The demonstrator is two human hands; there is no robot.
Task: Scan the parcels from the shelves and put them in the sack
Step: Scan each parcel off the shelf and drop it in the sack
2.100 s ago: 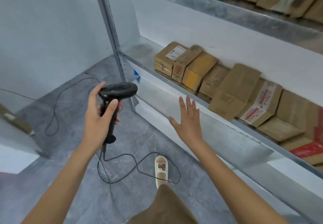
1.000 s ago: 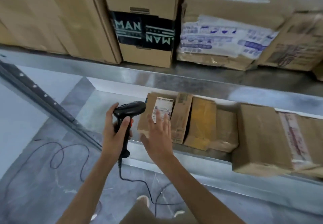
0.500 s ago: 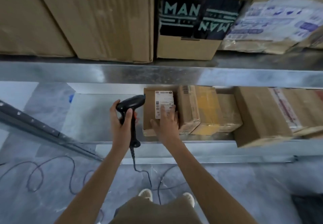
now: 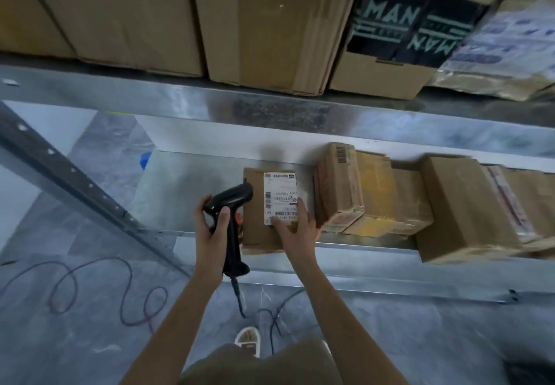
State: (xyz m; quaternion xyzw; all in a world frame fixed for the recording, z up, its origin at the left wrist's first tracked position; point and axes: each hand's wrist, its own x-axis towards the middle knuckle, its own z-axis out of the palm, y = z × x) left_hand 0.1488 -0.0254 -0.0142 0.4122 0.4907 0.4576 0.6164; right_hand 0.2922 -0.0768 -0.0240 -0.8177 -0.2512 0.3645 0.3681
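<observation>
Two bare hands work at a low metal shelf (image 4: 192,174): left hand (image 4: 210,234) grips a black corded barcode scanner (image 4: 231,219); right hand (image 4: 295,228) rests flat, fingers straight, on a brown cardboard parcel (image 4: 255,222).

Parcel lies at the shelf's front edge, white label (image 4: 279,192) upward. Best to slide fingers off the barcode and aim squarely.

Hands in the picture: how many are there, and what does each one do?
2. The left hand grips the black scanner before the lower shelf. The right hand lies on the labelled parcel at the shelf's front edge.
</observation>
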